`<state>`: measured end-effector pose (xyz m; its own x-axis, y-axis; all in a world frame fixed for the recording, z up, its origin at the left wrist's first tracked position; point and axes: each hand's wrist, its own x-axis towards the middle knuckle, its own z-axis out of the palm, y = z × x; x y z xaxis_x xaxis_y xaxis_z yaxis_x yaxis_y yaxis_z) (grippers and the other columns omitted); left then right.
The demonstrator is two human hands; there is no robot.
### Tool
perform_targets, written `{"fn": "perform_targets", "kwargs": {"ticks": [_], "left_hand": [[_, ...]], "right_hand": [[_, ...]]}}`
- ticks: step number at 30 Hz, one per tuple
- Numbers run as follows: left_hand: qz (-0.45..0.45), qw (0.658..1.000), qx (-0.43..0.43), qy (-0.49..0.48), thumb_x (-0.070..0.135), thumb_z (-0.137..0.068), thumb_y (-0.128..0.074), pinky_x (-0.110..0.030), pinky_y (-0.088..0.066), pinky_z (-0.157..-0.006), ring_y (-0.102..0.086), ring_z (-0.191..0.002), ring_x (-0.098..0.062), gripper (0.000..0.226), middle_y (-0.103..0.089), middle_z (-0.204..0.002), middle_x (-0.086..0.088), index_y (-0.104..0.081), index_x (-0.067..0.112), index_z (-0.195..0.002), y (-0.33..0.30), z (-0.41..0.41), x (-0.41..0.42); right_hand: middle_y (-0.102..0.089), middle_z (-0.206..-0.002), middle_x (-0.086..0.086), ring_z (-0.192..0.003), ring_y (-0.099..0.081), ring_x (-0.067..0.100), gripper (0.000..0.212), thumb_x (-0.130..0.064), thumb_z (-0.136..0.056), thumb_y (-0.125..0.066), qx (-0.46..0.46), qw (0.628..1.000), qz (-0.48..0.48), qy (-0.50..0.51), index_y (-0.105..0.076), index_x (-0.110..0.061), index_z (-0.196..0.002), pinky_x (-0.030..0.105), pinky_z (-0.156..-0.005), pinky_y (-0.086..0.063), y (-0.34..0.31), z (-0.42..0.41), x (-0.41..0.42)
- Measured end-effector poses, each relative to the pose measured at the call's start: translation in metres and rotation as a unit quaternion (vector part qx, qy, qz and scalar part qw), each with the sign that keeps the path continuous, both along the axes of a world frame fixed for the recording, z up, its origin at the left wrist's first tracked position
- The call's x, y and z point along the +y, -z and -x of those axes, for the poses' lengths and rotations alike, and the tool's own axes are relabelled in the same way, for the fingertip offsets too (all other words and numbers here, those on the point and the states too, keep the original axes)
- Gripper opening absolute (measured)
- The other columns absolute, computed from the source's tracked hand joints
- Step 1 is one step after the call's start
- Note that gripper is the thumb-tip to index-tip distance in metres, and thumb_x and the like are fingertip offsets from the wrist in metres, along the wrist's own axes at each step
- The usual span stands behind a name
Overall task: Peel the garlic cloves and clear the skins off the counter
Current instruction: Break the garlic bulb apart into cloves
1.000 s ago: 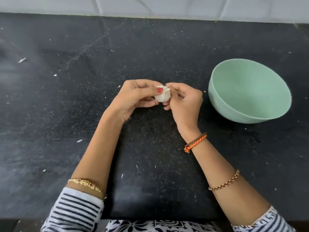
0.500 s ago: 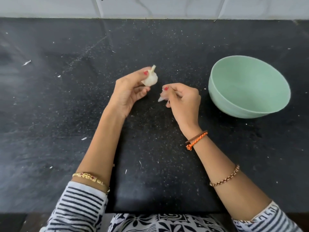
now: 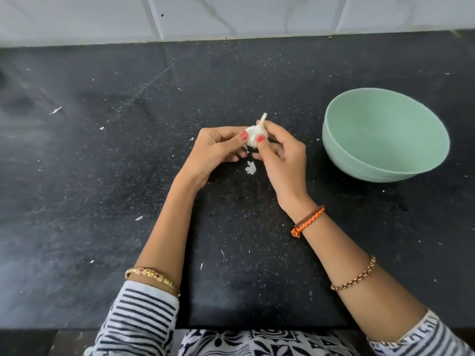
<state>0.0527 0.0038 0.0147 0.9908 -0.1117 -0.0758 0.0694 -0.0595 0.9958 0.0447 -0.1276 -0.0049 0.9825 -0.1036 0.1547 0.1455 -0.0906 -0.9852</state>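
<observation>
A small white garlic bulb (image 3: 255, 134) with its stem pointing up is held above the middle of the black counter (image 3: 102, 176). My left hand (image 3: 213, 152) grips it from the left, thumb on its front. My right hand (image 3: 280, 152) pinches it from the right, thumb pressed on its skin. A torn piece of white skin (image 3: 250, 167) lies on the counter just below the hands. The bulb's underside is hidden by my fingers.
A pale green bowl (image 3: 339, 150), nothing visible inside, stands to the right of my hands. Small skin flakes (image 3: 55, 110) lie scattered over the counter, mostly to the left and near the front. A white tiled wall (image 3: 231, 16) runs along the back.
The hands had parted, the right one pulling off a piece of skin. Now that skin lies on the counter and both hands are together on the bulb again.
</observation>
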Motion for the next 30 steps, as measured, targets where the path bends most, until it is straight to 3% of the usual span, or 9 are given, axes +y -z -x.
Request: {"fn": "perform_targets", "kwargs": {"ticks": [2, 5, 9, 11, 14, 19, 25, 28, 30], "left_hand": [[-0.005, 1.0, 0.002, 0.005, 0.008, -0.091, -0.055, -0.014, -0.047, -0.06, -0.058, -0.063, -0.003, 0.017, -0.068, -0.073, 0.007, -0.066, 0.013, -0.102, 0.0, 0.0, 0.0], [-0.008, 1.0, -0.002, 0.007, 0.008, -0.089, -0.057, -0.015, -0.049, -0.062, -0.06, -0.067, -0.005, 0.016, -0.07, -0.075, 0.007, -0.068, 0.013, -0.1, -0.001, 0.0, 0.003], [-0.033, 0.999, -0.033, 0.002, 0.003, -0.086, -0.059, -0.017, -0.051, -0.067, -0.062, -0.074, -0.005, 0.02, -0.072, -0.079, 0.009, -0.069, 0.018, -0.096, 0.001, -0.001, 0.006], [-0.032, 0.998, -0.052, 0.012, -0.001, -0.084, -0.061, -0.022, -0.053, -0.075, -0.064, -0.082, -0.012, 0.023, -0.072, -0.085, 0.002, -0.069, 0.014, -0.099, 0.002, 0.0, 0.002], [-0.011, 0.998, -0.051, 0.033, -0.007, -0.084, -0.059, -0.023, -0.055, -0.076, -0.067, -0.083, -0.013, 0.028, -0.073, -0.084, 0.001, -0.066, 0.008, -0.107, 0.003, 0.001, -0.005], [-0.016, 0.997, -0.06, 0.048, -0.005, -0.076, -0.063, -0.024, -0.054, -0.08, -0.066, -0.084, -0.01, 0.038, -0.073, -0.083, 0.008, -0.064, 0.013, -0.109, 0.003, 0.002, -0.004], [-0.056, 0.993, -0.1, 0.01, 0.021, -0.064, -0.065, -0.039, -0.049, -0.072, -0.059, -0.074, -0.021, 0.022, -0.071, -0.084, -0.017, -0.076, 0.029, -0.082, 0.005, 0.002, -0.007], [-0.077, 0.99, -0.116, -0.016, 0.031, -0.061, -0.062, -0.035, -0.054, -0.073, -0.065, -0.074, -0.015, 0.023, -0.073, -0.079, 0.007, -0.073, 0.031, -0.081, 0.006, 0.001, -0.007], [-0.09, 0.988, -0.127, -0.019, 0.032, -0.06, -0.061, -0.03, -0.054, -0.07, -0.064, -0.072, -0.013, 0.021, -0.072, -0.075, 0.013, -0.07, 0.033, -0.079, 0.006, 0.001, -0.008]], "right_hand": [[-0.06, -0.119, 0.011, -0.085, -0.065, 0.0, 0.032, -0.004, -0.092, -0.055, 0.013, 1.0, -0.017, -0.011, -0.058, -0.006, -0.123, 0.021, -0.07, -0.055, 0.0, 0.001, 0.001], [-0.06, -0.121, 0.012, -0.091, -0.065, 0.007, 0.032, -0.003, -0.092, -0.053, 0.017, 0.999, -0.03, -0.024, -0.058, -0.006, -0.123, 0.019, -0.072, -0.053, -0.003, 0.002, -0.001], [-0.062, -0.121, 0.006, -0.108, -0.06, 0.015, 0.03, -0.004, -0.093, -0.051, 0.031, 0.999, -0.012, -0.021, -0.06, -0.007, -0.122, 0.031, -0.088, -0.053, -0.003, 0.0, -0.001], [-0.065, -0.11, -0.001, -0.108, -0.06, 0.014, 0.026, -0.003, -0.093, -0.05, 0.031, 0.999, -0.006, -0.023, -0.066, -0.009, -0.113, 0.033, -0.093, -0.051, -0.003, 0.0, -0.002], [-0.065, -0.093, -0.013, -0.095, -0.062, 0.004, 0.022, -0.003, -0.092, -0.051, 0.028, 0.999, 0.02, -0.024, -0.07, -0.012, -0.098, 0.024, -0.086, -0.052, -0.005, 0.0, -0.005], [-0.064, -0.088, -0.015, -0.085, -0.064, -0.001, 0.018, -0.004, -0.092, -0.054, 0.054, 0.997, -0.045, -0.011, -0.069, -0.01, -0.097, 0.024, -0.079, -0.055, -0.006, -0.002, -0.008], [-0.065, -0.084, -0.007, -0.079, -0.067, 0.004, 0.009, -0.011, -0.091, -0.057, 0.066, 0.997, -0.041, -0.023, -0.066, -0.013, -0.09, 0.019, -0.063, -0.055, -0.008, -0.001, -0.009], [-0.064, -0.073, -0.001, -0.061, -0.066, 0.005, 0.012, -0.019, -0.092, -0.058, 0.081, 0.996, -0.002, -0.025, -0.062, -0.009, -0.086, 0.019, -0.053, -0.054, -0.009, -0.001, -0.008], [-0.064, -0.069, 0.002, -0.057, -0.065, 0.006, 0.018, -0.022, -0.092, -0.058, 0.101, 0.995, -0.003, -0.029, -0.061, -0.005, -0.084, 0.019, -0.051, -0.054, -0.011, -0.001, -0.008]]}}
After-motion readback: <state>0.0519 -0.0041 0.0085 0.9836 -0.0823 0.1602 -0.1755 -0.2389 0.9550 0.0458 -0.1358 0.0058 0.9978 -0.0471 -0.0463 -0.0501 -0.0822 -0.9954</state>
